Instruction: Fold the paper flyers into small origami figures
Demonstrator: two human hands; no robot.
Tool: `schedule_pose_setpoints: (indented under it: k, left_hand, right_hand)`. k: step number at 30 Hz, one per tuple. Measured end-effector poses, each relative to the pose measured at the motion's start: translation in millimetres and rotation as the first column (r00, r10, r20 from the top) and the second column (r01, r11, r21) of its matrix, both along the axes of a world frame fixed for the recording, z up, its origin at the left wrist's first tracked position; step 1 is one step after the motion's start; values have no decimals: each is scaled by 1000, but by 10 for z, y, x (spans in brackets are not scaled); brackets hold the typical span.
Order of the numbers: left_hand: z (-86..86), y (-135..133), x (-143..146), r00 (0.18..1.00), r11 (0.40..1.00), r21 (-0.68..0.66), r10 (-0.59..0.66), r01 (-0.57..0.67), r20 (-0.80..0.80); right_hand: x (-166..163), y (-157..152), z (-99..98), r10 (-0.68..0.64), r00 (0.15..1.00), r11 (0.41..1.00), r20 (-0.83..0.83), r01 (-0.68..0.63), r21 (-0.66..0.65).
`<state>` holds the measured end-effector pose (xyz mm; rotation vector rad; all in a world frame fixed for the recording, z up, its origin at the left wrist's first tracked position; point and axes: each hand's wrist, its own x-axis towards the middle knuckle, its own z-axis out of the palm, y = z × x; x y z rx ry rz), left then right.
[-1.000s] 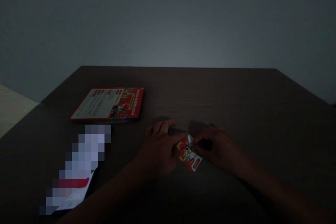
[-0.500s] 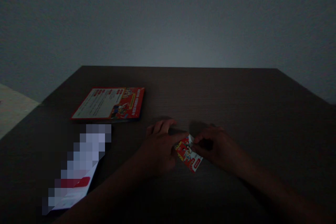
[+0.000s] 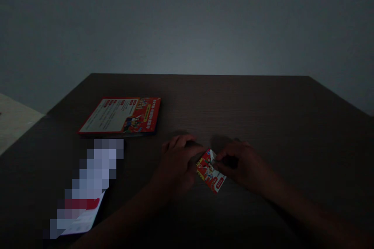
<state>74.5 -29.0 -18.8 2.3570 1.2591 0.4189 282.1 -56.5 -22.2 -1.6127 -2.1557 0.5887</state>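
A dim grey wall [image 3: 233, 27] rises behind a dark wood-grain table [image 3: 248, 101], the light faint enough that the fingers partly melt into shadow. On the near half of the table, between the two hands, is a small red-and-white printed paper [image 3: 209, 175], set at a slant with one corner pointing away from the person. The left hand's [image 3: 175, 163] forefinger has drawn back a little from that far corner, so more of the printed face and a pale crease across it now show; the paper seems to depend more on the other hand for its hold. The right hand [image 3: 248, 167] has thumb and forefinger closed in a pinch on the paper's upper right edge. The left hand's thumb and forefinger stand apart beside its left side, gripping nothing that I can make out; whether they touch it is too dark to tell.

Farther out, beyond the left forearm, lies a flat device [image 3: 87, 186] with a lit, pixelated screen, and past it a red-bordered booklet [image 3: 111, 116], lying flat and well apart from both hands.
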Motion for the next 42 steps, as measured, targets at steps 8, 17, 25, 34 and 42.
schedule_pose_setpoints:
  k: [8, 17, 25, 34, 42]
  left_hand:
    - [-36, -108, 52, 998, 998, 55, 15, -19, 68]
    - [-30, -105, 42, 998, 996, 80, -44, 40, 46]
    - [-28, -104, 41, 998, 994, 99, -47, 42, 52]
    - [-40, -101, 30, 997, 995, 95, -48, 43, 56]
    - [-45, -88, 31, 997, 994, 103, -46, 40, 57]
  right_hand:
    - [29, 1, -43, 27, 999, 999, -32, -26, 42]
    - [167, 23, 77, 97, 995, 995, -32, -95, 42]
    - [353, -5, 164, 257, 966, 966, 21, -257, -9]
    - [394, 26, 122, 305, 951, 952, -55, -305, 13]
    - [334, -10, 182, 375, 907, 925, -191, -380, 11]
